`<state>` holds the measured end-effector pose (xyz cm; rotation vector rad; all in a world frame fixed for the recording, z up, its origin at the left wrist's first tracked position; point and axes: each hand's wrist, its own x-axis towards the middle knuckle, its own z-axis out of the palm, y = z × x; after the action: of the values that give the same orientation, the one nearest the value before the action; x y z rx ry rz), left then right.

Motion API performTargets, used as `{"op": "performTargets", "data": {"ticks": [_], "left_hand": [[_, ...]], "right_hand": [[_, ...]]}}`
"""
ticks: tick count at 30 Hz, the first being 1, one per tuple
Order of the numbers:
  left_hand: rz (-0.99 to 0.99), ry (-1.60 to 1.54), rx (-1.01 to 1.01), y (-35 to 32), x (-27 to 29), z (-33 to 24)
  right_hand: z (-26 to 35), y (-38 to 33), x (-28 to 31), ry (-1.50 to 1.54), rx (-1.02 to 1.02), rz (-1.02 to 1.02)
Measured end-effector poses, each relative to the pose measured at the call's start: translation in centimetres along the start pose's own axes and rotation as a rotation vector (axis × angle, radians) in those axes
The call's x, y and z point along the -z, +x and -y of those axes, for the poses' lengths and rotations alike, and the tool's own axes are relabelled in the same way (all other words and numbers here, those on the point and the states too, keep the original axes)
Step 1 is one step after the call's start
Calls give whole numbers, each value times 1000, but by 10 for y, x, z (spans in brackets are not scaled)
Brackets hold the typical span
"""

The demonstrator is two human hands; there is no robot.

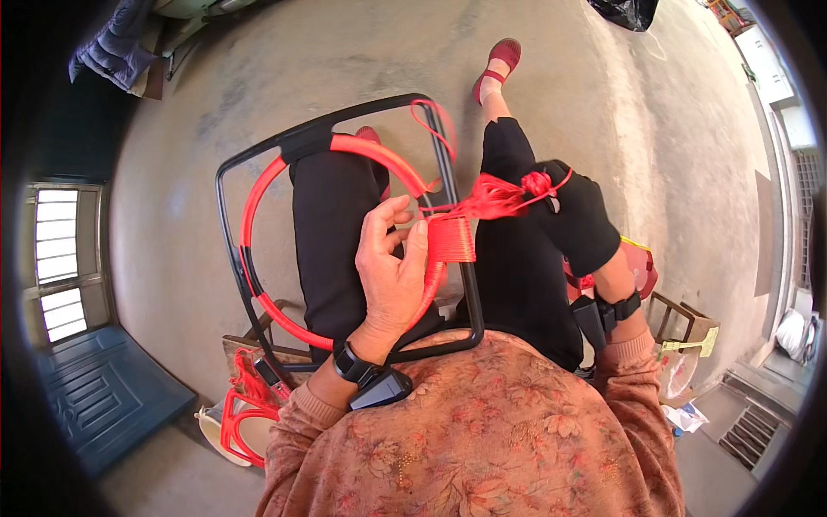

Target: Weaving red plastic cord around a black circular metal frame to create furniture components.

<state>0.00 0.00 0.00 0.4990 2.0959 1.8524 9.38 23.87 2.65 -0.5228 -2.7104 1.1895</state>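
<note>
A black rectangular frame (226, 200) with an inner ring (250, 200) lies across my lap. Red cord covers much of the ring, and black shows in places. On the frame's right side, a broad band of red cord (452, 239) binds ring and frame together. My bare left hand (392, 267) is beside this band, its thumb against the band's edge and its bent fingers apart. To the right, my right hand (579, 220), in a black glove, is closed on a knotted bundle of red cord (493, 198). Loose strands stretch from the bundle to the band.
Low at the left, a red frame (241, 431) leans by a wooden stool (245, 349). A red bag (637, 265) and another wooden piece (680, 323) stand at the right. A blue door panel (112, 392) is far left; a black plastic bag (627, 12) lies ahead.
</note>
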Motion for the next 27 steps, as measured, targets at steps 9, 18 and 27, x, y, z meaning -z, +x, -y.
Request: {"op": "performTargets", "data": {"ticks": [9,18,27], "left_hand": [[88,-138,161,-1,-3,5],[76,-308,256,1,-4,3],[112,-466,326,3,-6,2]], "right_hand": [[-21,-43,37,373,-209,226],[-225,-61,116,1244,-282,-931],[-131,-77,16,84,270,11]]}}
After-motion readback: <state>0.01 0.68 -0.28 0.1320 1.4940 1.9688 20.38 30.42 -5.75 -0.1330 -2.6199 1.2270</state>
